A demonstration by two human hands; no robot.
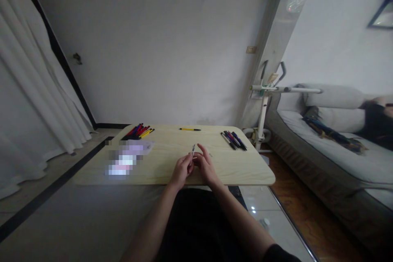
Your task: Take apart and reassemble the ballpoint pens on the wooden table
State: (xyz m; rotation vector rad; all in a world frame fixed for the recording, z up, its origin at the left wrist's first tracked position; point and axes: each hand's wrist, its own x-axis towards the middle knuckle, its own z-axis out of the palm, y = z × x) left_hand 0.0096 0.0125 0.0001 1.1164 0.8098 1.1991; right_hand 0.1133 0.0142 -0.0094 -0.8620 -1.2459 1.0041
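Note:
My left hand (pixel 181 169) is closed around a slim pen (pixel 193 152), which stands nearly upright with its dark end up. Close against it, my right hand (pixel 206 168) has one finger stretched out and the others curled in beside the pen. Whatever those curled fingertips pinch is too small to make out. Both hands are over the near middle of the pale wooden table (pixel 166 147). Beyond them, a yellow pen with a black end (pixel 190 129) lies alone near the far edge.
Red, black and yellow pen parts (pixel 139 132) lie heaped at the far left. Several dark and white pens (pixel 233 140) are grouped at the right. A lit, blurred-out phone (pixel 123 164) lies at the left. Beyond the table are exercise equipment (pixel 263 116) and a grey sofa (pixel 334 147) with a person partly visible.

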